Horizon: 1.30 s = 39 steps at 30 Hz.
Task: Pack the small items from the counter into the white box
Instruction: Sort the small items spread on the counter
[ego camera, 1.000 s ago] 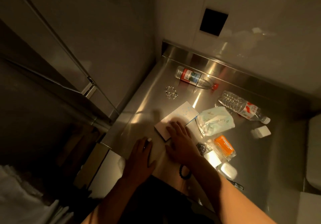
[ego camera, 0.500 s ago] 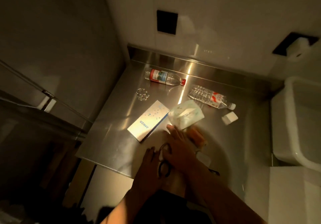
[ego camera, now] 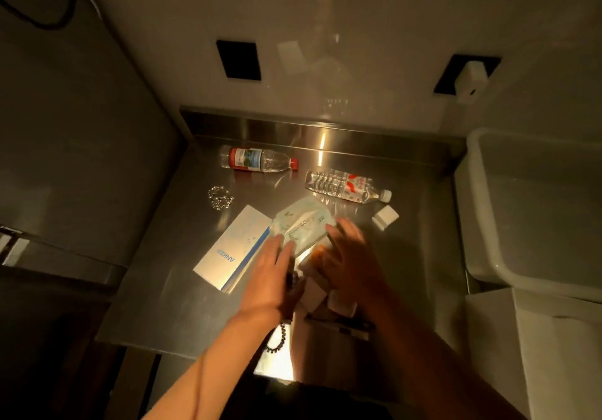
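The white box [ego camera: 233, 250], printed with blue lettering, lies flat and closed on the steel counter [ego camera: 182, 289]. A pale green packet [ego camera: 301, 224] rests against its right end. My left hand [ego camera: 270, 273] lies with fingers extended at the packet's near edge. My right hand [ego camera: 350, 256], blurred by motion, spreads its fingers over an orange item [ego camera: 317, 252] and small white items [ego camera: 312, 292]. Neither hand visibly grips anything. A silver chain [ego camera: 220, 196] lies left of the packet, and a small white block [ego camera: 386, 216] lies to its right.
Two plastic bottles lie at the back: one with a red label [ego camera: 257, 159], one clear [ego camera: 345, 185]. A black beaded band [ego camera: 277, 338] and a dark pen-like item [ego camera: 345, 327] sit near the front edge. A large white tub [ego camera: 537, 211] stands right of the counter.
My view swung right and the counter now sits centred. My left hand moved up from the front edge to the packet. My right hand shifted right, off the box onto the small items.
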Motion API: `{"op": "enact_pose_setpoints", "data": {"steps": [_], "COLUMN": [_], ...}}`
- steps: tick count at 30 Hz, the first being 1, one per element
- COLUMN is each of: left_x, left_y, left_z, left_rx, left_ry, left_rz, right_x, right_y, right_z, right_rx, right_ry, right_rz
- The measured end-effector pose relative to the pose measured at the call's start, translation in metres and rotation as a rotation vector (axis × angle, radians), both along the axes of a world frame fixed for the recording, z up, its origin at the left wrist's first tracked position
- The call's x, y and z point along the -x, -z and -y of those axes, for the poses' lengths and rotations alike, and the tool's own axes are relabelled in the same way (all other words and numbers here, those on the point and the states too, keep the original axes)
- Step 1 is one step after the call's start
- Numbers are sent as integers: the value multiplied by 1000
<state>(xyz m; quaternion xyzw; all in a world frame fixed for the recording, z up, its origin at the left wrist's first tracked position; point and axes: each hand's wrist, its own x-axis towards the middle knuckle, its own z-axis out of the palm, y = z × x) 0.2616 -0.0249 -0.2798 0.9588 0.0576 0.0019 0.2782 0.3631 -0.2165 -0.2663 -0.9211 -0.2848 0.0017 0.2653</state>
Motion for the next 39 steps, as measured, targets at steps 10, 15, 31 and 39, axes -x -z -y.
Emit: {"op": "enact_pose_setpoints", "data": {"steps": [10,15,31,39], "left_x": [-90,-85,-29,-7], "left_y": [-8,7,9,-1], "left_z": [19,23,30,9], "left_rx": [-241,-216,-195,-139], "left_ry": [113,97,-31,-21], "left_rz": [-107,-217,-244,-166], "right_x": [-65,-81,-16,24], "right_y": [12,25,47,49], "right_z": [69,76,28,-1], "right_rx": [164,216,83,130], "right_ry": [185,160,33,12], "right_rz": [-115,-166,-244,-191]}}
